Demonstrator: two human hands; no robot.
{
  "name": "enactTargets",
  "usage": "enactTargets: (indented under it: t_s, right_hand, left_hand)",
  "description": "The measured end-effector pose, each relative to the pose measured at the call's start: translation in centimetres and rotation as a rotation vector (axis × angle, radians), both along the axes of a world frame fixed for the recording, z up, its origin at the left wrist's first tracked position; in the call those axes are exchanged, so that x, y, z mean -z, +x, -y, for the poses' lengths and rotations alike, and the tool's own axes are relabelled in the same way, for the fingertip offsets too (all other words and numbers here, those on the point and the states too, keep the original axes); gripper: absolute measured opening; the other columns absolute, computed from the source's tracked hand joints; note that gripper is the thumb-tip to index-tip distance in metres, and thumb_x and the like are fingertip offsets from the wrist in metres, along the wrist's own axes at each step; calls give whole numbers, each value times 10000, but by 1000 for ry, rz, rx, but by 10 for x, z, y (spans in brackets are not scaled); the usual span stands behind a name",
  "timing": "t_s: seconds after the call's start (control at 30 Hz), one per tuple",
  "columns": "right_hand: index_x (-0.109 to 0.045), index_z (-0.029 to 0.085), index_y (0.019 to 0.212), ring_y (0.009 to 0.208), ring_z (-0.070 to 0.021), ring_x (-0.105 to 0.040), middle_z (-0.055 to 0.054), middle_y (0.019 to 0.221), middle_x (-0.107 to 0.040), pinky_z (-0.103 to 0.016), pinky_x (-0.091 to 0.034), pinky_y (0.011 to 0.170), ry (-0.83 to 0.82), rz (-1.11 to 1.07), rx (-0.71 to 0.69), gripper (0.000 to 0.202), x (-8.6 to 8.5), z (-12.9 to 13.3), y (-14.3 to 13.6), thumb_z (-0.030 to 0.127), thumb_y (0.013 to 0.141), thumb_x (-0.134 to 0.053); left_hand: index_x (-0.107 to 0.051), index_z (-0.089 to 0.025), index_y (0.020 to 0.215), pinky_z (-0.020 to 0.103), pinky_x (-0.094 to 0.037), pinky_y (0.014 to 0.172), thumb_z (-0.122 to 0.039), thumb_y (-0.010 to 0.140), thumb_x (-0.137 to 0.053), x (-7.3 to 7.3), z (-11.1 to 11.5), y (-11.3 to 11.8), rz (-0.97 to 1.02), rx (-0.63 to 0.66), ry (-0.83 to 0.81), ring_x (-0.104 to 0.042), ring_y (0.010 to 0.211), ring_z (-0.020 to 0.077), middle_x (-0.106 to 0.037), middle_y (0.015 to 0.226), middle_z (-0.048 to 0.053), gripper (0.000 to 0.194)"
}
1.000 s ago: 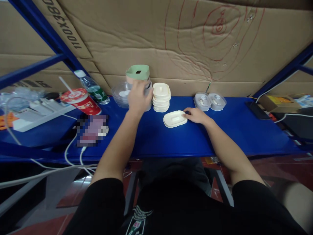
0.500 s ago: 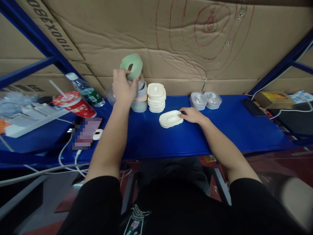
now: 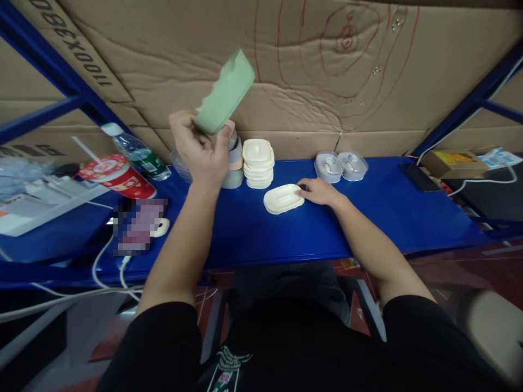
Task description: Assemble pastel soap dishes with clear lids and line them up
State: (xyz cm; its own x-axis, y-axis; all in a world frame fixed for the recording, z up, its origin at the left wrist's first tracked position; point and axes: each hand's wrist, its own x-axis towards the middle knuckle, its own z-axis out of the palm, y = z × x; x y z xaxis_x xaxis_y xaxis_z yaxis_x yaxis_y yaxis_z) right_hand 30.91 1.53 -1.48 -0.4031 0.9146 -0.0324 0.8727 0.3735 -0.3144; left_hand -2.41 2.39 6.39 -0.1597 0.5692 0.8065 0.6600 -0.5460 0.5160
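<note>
Raised above the back of the table, my left hand (image 3: 202, 149) grips a pale green plastic shell (image 3: 226, 95) with one wavy edge. The shell is tilted, its upper end pointing up to the right. Partly hidden behind that hand stands a stack of grey and peach-coloured shells (image 3: 234, 163). My right hand (image 3: 321, 191) pinches the right end of a cream oval lid-like piece (image 3: 284, 199), which lies on the blue table (image 3: 261, 237). More cream pieces form a stack (image 3: 259, 163) between the two hands, towards the back.
Two clear lidded containers (image 3: 328, 166) sit side by side at the back right. On the left are a red cup with a straw (image 3: 122, 177), a water bottle (image 3: 137, 152), a blurred phone (image 3: 141, 226) and cables. A cardboard wall (image 3: 302, 109) closes off the back.
My left hand has lifted the green shell higher off the stack and turned it, so its flat side now faces me. My right hand stays on the cream piece.
</note>
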Motion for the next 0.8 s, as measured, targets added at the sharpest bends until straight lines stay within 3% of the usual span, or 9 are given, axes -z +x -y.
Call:
enactTargets:
  t_s: [0.1, 0.2, 0.3, 0.43, 0.5, 0.6, 0.67, 0.8]
  right_hand:
    - [-735, 182, 1336, 875, -260, -728, -86, 934, -797, -346, -485, 776, 74, -155, 26, 495, 0, 0, 1, 574, 1047, -648]
    - [-729, 207, 962, 748, -210, -634, -36, 769, -691, -342, -463, 734, 169, -530, -6, 637, -2, 3, -3, 760, 1077, -434]
    - [-528, 241, 680, 666, -172, -507, 2, 665, -549, -335, -422, 680, 202, -846, -31, 753, -6, 9, -11, 883, 1028, -344]
    - [-461, 245, 615, 638, -144, -408, 36, 624, -455, -320, -359, 644, 188, -951, 21, 753, -8, 8, -17, 935, 886, -588]
    - [-449, 251, 613, 622, -144, -394, 39, 608, -428, -318, -347, 628, 165, -977, 109, 765, -6, 3, -16, 961, 864, -582]
    - [-463, 263, 628, 585, -162, -422, 17, 578, -443, -330, -362, 606, 51, -960, 196, 779, 0, -3, -11, 979, 928, -405]
    - [-479, 264, 639, 587, -178, -469, -8, 581, -497, -338, -391, 615, -21, -874, 181, 774, 2, -4, -9, 943, 976, -324]
    - [-497, 249, 634, 664, -197, -571, -39, 637, -606, -339, -443, 694, -15, -601, 116, 620, -3, 0, -3, 681, 1064, -380]
  left_hand:
    - [-558, -190, 1246, 354, -513, 804, -629, 1051, -608, 24, 19, 17, 4, -50, 68, -668, 983, 202, -658, 1192, 86, 483]
    - [-670, -210, 1102, 386, -531, 871, -599, 1070, -555, 49, 39, 38, -147, 24, -82, -687, 1004, 242, -716, 1053, 87, 407]
    - [-728, -226, 990, 371, -518, 805, -539, 1106, -481, 62, 52, 57, -276, 99, -321, -708, 940, 245, -761, 967, 94, 416]
    - [-774, -241, 1027, 374, -506, 769, -522, 1121, -463, 58, 58, 67, -373, 82, -536, -737, 927, 269, -802, 985, 98, 429]
    - [-782, -249, 1155, 386, -521, 808, -521, 1121, -470, 54, 58, 66, -395, 43, -613, -752, 975, 289, -817, 1027, 100, 416]
    - [-710, -240, 1412, 420, -545, 891, -494, 1121, -462, 50, 57, 62, -440, -2, -715, -757, 1066, 323, -826, 1137, 121, 458]
    - [-662, -236, 1492, 433, -555, 924, -471, 1121, -447, 48, 57, 61, -489, -8, -771, -756, 1098, 332, -821, 1186, 130, 489]
    - [-649, -257, 1509, 447, -566, 965, -446, 1114, -425, 46, 56, 59, -590, 15, -854, -755, 1134, 340, -818, 1216, 119, 492]
